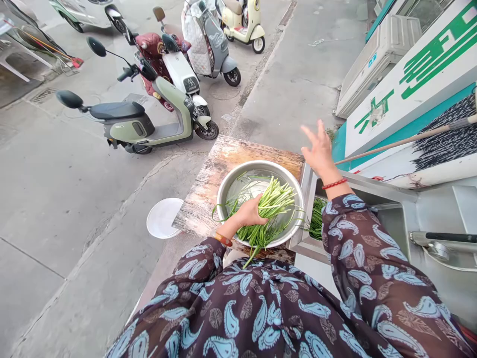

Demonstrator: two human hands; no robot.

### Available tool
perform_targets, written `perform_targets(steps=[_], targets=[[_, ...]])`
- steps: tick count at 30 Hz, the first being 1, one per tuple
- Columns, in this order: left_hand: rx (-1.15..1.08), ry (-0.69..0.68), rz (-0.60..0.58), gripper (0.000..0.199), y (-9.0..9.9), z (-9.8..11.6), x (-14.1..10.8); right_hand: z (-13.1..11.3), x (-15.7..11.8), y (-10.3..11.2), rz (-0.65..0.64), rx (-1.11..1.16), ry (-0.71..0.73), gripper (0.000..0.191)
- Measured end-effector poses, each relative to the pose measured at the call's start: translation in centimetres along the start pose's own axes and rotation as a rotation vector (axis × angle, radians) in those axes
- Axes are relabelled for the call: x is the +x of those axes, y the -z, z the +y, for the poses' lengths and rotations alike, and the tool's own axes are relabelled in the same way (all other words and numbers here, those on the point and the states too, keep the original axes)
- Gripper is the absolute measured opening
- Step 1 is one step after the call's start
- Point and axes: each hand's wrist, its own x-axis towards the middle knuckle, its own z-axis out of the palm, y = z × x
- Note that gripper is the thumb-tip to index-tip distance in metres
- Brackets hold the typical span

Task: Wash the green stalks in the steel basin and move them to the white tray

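My left hand (250,213) is closed round a bunch of long thin green stalks, which look like garlic chives (275,200). The pale cut ends point up and to the right, and the leafy ends hang down over the near rim. Beneath the bunch is a wide metal basin (222,186) with some water and loose green strands in it. My right hand (319,149) is raised beyond the basin to the right, fingers spread, with nothing in it. More green stalks (316,219) lie in the sink, partly hidden by my right sleeve.
The basin stands on a worn wooden board (201,199). A steel sink (395,199) with a faucet (439,238) adjoins on the right. A mop (443,129) leans across behind it. A white round lid or basin (164,218) is at lower left. Several scooters (149,119) are parked ahead.
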Motion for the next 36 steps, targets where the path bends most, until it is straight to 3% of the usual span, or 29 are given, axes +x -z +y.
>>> perform_targets(steps=[2,3,4,7,9,12,15,24,26,29,33,36], targets=[[0.009,0.009,-0.021,0.099,0.0,-0.2,0.0,0.0,-0.3,0.0,-0.087,-0.207,0.038,0.086],[0.013,0.013,-0.031,0.100,0.0,-0.3,0.0,-0.2,-0.8,0.1,-0.109,-0.249,0.053,0.090],[0.014,0.017,-0.032,0.100,0.0,-0.4,0.1,-0.6,-1.4,0.2,-0.120,-0.251,0.072,0.085],[0.003,-0.004,-0.033,0.096,0.2,-0.5,0.1,-2.3,-3.5,0.6,-0.178,-0.067,0.173,0.036],[-0.012,-0.031,-0.036,0.091,0.3,-0.5,0.1,-3.3,-4.7,0.7,-0.257,0.102,0.250,0.021],[-0.018,-0.048,-0.043,0.089,0.3,-0.3,0.2,-4.1,-6.1,0.6,-0.427,0.230,0.373,0.016],[-0.009,-0.054,-0.046,0.091,0.4,0.0,0.2,-3.8,-7.1,0.4,-0.541,0.198,0.470,0.014],[0.055,-0.061,-0.053,0.093,0.3,0.5,-0.2,-3.7,-8.7,0.3,-0.539,-0.022,0.592,0.015],[0.057,-0.069,-0.054,0.093,0.2,0.5,-0.3,-3.8,-9.0,0.0,-0.534,0.068,0.564,0.016],[0.051,-0.057,-0.043,0.093,0.2,0.5,-0.4,-3.6,-9.6,-0.8,-0.492,0.287,0.409,0.014],[0.044,-0.034,-0.045,0.091,0.5,0.6,-0.6,-2.8,-10.8,-2.1,-0.434,0.540,0.063,0.008],[0.043,-0.035,-0.043,0.091,0.5,0.5,-0.7,-2.1,-11.1,-2.2,-0.360,0.665,-0.221,0.022]])
